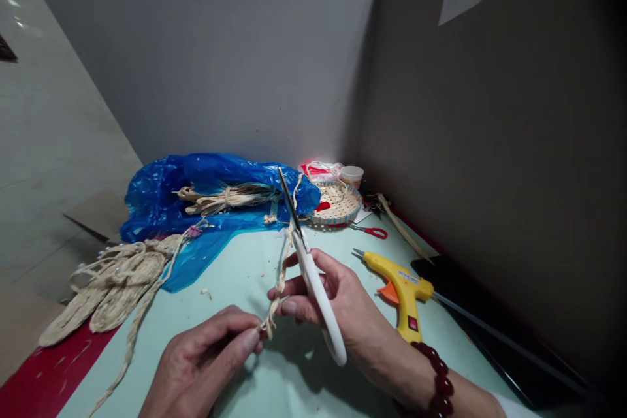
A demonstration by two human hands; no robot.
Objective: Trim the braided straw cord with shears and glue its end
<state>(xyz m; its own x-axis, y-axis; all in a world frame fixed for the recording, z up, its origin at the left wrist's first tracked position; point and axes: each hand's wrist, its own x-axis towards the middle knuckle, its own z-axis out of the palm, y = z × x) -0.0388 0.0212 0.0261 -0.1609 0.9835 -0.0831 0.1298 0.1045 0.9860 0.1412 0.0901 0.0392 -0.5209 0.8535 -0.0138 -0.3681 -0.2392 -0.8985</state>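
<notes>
My left hand [215,353] is closed, thumb and forefinger pinching the knotted end of a braided straw cord [281,282]. The cord runs up and away from me, past my right hand. In my right hand [337,300] is a pair of white-handled scissors [318,294], blades pointing up and away from me. The thumb and fingers of that hand also pinch the cord a little above its knotted end. The scissor blades look closed together. A dark red bead bracelet [438,379] circles my right wrist.
Woven straw sandals [130,274] with pearl beads lie at left, beside another straw braid [130,339]. Behind are a blue plastic bag [161,189] with a straw bundle [230,198] and a woven basket [343,202]. Red-handled scissors [375,232] and a yellow glue gun [404,284] lie right.
</notes>
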